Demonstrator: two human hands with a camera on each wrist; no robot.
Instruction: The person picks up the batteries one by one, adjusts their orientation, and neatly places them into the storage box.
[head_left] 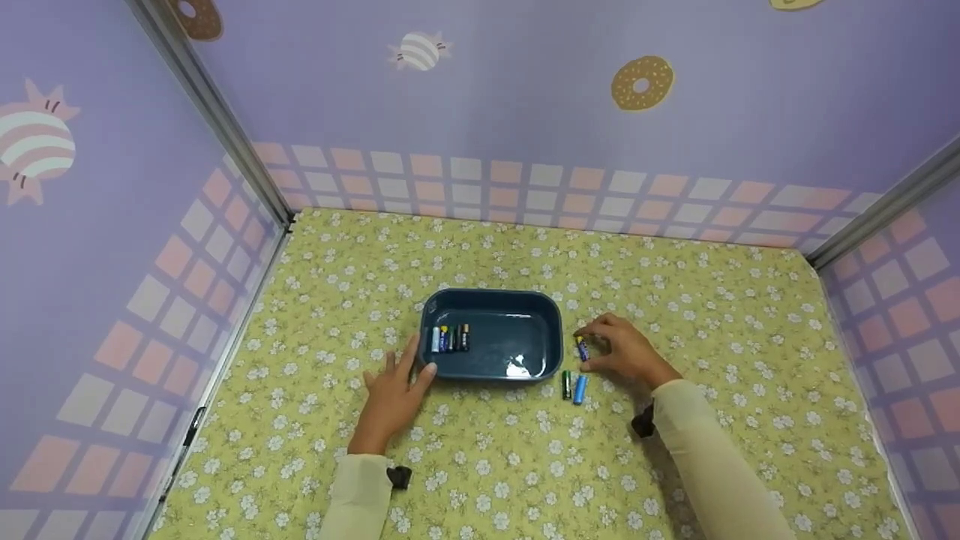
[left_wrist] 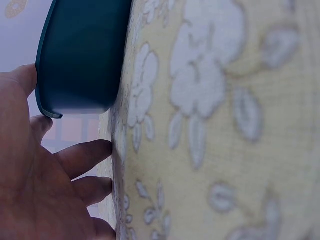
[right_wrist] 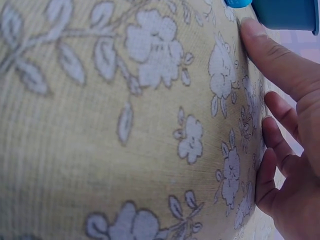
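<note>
Touching the bin's (head_left: pixel 499 349) near-left corner, fingers spread: left hand (head_left: pixel 394 394). Off the bin's near-right corner: green battery (head_left: pixel 567 385), blue battery (head_left: pixel 580 390). Beyond: yellow-tipped battery (head_left: pixel 583 349), long axis roughly toward the counter's (head_left: pixel 720 315) far edge, pinched endwise in right hand (head_left: pixel 624 349), bin leftward.

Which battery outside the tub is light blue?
The light-blue battery, right of the green one; the third battery, at the right hand, is navy and yellow.
</note>
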